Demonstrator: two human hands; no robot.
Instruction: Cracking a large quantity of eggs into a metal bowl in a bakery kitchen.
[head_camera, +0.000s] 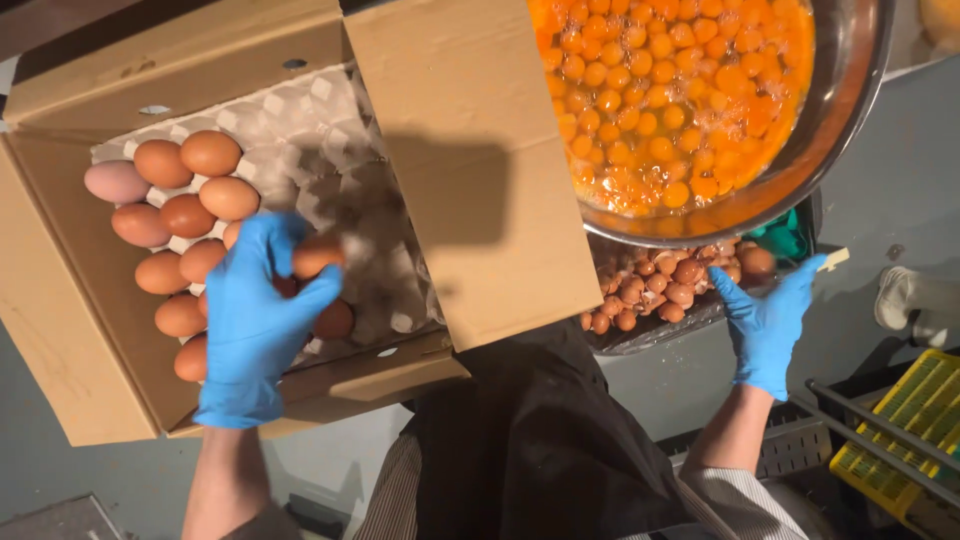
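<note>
A cardboard box (70, 330) on the left holds a grey pulp tray (300, 130) with several brown eggs (185, 215) along its left side. My left hand (250, 320), in a blue glove, reaches into the box and closes its fingers around a brown egg (318, 255). My right hand (768, 320), also gloved in blue, hangs over a bin of broken eggshells (655, 285) with fingers spread and nothing visible in it. A large steel bowl (850, 90) above is full of raw yolks (670, 90).
The box's open flap (470, 160) stands between the tray and the bowl. A yellow plastic crate (910, 420) and a dark metal rack (870, 420) lie at the lower right. My dark apron (540, 440) fills the bottom centre over a grey floor (890, 190).
</note>
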